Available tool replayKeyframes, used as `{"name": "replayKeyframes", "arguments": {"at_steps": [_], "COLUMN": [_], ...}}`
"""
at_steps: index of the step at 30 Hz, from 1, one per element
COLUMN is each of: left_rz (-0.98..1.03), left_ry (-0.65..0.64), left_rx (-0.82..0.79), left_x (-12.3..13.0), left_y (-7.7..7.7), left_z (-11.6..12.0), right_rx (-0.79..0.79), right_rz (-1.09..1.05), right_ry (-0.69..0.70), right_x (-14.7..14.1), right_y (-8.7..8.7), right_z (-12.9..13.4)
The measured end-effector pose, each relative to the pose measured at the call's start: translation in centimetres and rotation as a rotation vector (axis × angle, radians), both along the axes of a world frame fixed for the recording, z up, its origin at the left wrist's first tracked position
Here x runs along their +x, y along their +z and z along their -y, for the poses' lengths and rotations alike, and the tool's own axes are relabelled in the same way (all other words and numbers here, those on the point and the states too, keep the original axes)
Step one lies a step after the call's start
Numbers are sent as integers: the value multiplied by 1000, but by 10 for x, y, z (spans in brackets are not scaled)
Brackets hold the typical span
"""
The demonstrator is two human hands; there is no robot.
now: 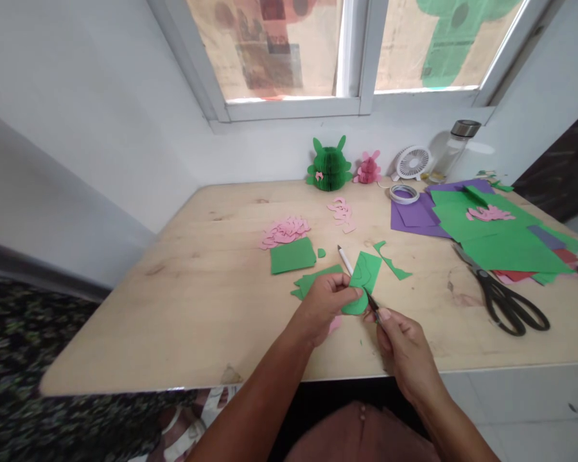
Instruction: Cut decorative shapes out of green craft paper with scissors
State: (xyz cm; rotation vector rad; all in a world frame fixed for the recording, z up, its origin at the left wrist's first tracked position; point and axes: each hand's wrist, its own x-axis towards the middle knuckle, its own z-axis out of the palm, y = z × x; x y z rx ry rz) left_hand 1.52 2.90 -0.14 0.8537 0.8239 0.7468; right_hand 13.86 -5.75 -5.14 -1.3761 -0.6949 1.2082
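My left hand pinches a piece of green paper between thumb and fingers. Curved drawn lines run across the sheet, and its lower end is rounded. My right hand is closed around small dark scissors, whose tip meets the paper's edge close to my left thumb; their handles are mostly hidden by the fingers. Behind the left hand lie more green paper pieces, partly covered. A white pen rests just beyond the held sheet. Some pink paper shows under the left wrist.
Large black-handled scissors lie at right, beside stacked green sheets and purple paper. Pink cut-outs and a green rectangle sit left. Along the wall stand a green paper figure, a fan and a bottle.
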Motion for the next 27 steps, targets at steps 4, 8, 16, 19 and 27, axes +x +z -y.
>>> {"name": "replayKeyframes", "arguments": {"at_steps": [4,8,16,19,27], "left_rz": [18,11,-18,-34,-21], "left_ry": [-31,-40,-66,-62,-62], "left_rx": [7,11,4,7,-4], "left_x": [0,-1,-3,-3,-4], "left_y": [3,3,2,3,-2], "left_z": [0,-2,-3,-3,-5], "right_rx": [11,0,5,13,25], "right_rz": [30,23,68,63,119], "right_ry": [12,23,34,36,23], "right_x": [1,1,3,4,4], "right_y": [0,1,2,1,5], "right_z": [0,-1,-2,-2,-3]}}
